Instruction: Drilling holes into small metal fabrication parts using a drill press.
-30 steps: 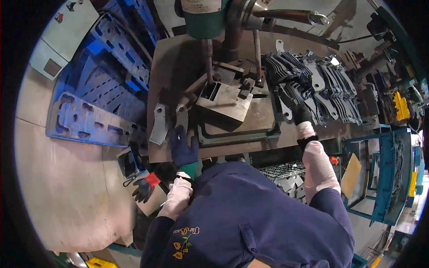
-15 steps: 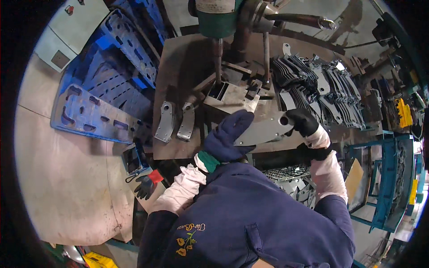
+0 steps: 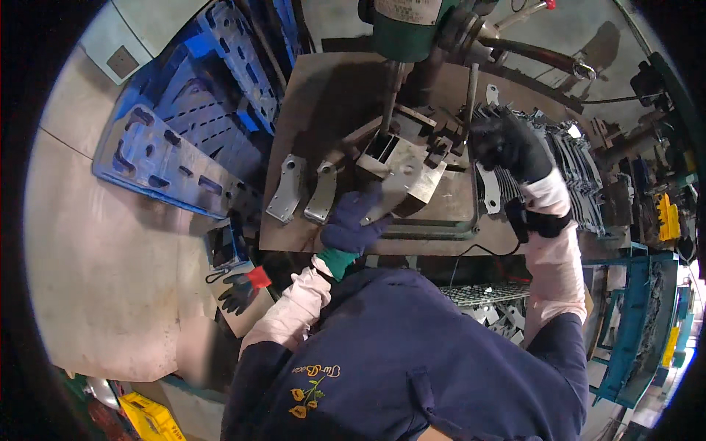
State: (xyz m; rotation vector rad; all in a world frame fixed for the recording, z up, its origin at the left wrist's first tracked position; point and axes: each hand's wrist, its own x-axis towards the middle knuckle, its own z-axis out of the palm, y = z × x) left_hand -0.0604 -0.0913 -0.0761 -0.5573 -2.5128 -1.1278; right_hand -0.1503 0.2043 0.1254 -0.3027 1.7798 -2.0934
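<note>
My left hand (image 3: 354, 223), in a dark blue glove, grips the near edge of a flat shiny metal plate (image 3: 409, 178) that lies on the press fixture (image 3: 382, 147) under the green machine head (image 3: 404, 26). Two grey metal brackets (image 3: 288, 188) (image 3: 322, 192) lie side by side on the steel table (image 3: 323, 95), just left of that hand. My right hand (image 3: 507, 144), in a black glove, is curled over the left end of a row of dark metal parts (image 3: 581, 173). Whether it holds one is hidden. A pale bracket (image 3: 487, 188) lies below it.
Blue plastic pallets (image 3: 169, 147) lean to the left of the table. A spare glove with a red cuff (image 3: 241, 288) lies on a small box below the table edge. Metal pieces fill a bin (image 3: 489, 309) under the table. Blue-green racks (image 3: 632, 323) stand at the right.
My left hand went from the table's front edge up to the plate at the fixture. My right hand left the plate's right edge and rose to the row of dark parts.
</note>
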